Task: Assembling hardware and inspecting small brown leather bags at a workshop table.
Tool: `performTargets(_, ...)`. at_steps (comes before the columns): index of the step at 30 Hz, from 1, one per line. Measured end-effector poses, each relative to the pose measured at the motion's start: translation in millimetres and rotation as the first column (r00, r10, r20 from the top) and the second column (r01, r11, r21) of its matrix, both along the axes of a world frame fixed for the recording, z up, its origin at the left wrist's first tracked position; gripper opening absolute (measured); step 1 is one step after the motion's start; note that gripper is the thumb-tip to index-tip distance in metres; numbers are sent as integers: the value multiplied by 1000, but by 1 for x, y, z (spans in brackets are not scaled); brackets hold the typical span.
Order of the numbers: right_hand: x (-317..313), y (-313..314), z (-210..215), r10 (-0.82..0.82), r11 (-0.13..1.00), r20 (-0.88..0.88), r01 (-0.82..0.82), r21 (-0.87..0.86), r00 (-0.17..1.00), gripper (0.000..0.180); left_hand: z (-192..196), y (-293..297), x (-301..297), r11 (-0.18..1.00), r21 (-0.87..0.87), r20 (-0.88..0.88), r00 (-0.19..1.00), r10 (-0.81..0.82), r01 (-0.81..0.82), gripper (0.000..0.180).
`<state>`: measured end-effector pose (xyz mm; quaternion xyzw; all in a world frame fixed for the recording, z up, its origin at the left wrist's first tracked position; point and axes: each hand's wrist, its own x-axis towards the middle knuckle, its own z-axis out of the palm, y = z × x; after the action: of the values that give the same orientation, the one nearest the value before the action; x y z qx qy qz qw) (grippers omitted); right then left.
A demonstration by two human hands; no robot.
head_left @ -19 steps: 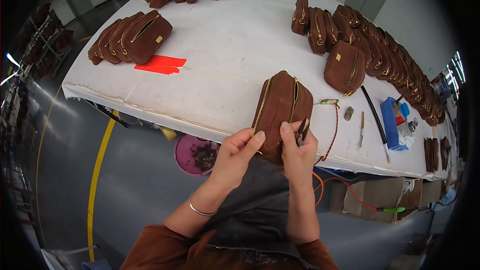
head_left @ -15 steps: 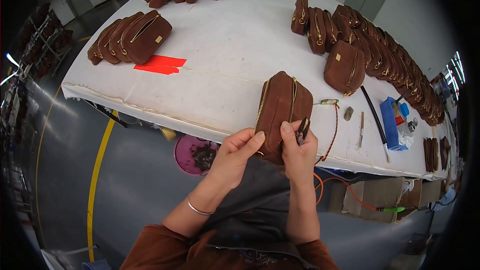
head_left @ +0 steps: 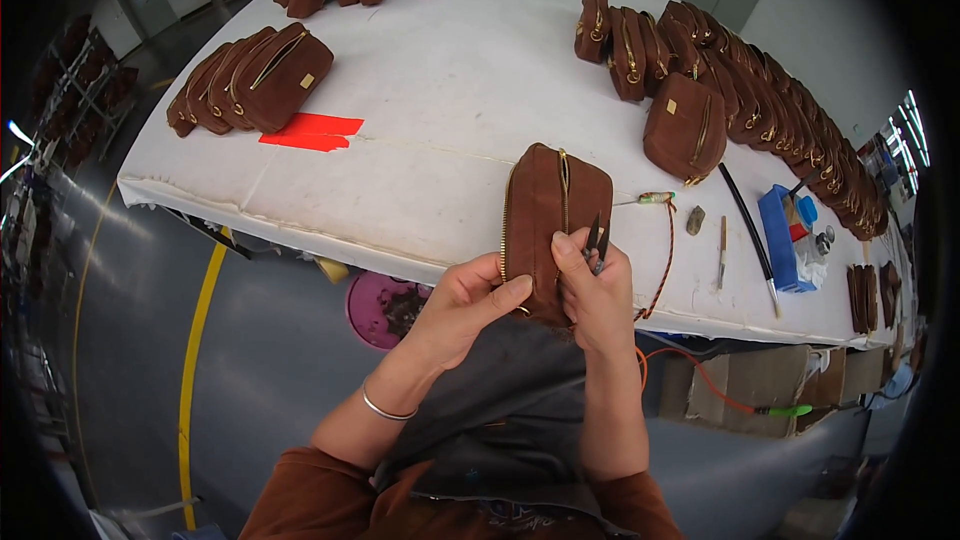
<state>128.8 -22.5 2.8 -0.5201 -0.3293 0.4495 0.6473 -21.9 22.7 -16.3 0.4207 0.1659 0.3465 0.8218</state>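
A brown pouch [head_left: 541,225] with gold zippers is held up at the table's near edge, between my two hands. My left hand [head_left: 462,302] pinches its lower left side beside the zipper, thumb on the front. The thumb of my right hand [head_left: 597,292] presses on the lower right of the pouch, with the other fingers behind it. Tucked in that same hand are small dark thread snips [head_left: 599,239], blades pointing up, apart at the tips. The fingertips behind the pouch are hidden.
Finished-looking brown pouches stand in a long row [head_left: 770,120] at the right and in a group [head_left: 265,80] at the left. An awl [head_left: 655,198] with a cord, a brush [head_left: 722,255] and a blue box [head_left: 783,240] lie right. A pink basin [head_left: 365,315] sits below the table.
The pouch has turned so its front faces me more squarely. My right hand has shifted slightly, and the snips in it now point more upright.
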Motion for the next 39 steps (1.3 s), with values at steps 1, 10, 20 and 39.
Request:
performTargets(1,0,2,-1,15,1000,7,-15,9,1000,26,-2,1,0,1000,3,0,1000,9,-9,26)
performTargets(10,3,17,-4,12,1000,107,-11,-14,994,26,-7,1,4,968,233,-144,981,133,-97,32)
performTargets(20,12,-29,27,-164,961,317,78,266,934,15,4,-4,18,951,132,-44,956,289,-281,24)
performTargets(39,23,-45,35,-153,927,758,-173,332,634,40,25,-19,26,950,138,3,960,282,-279,23)
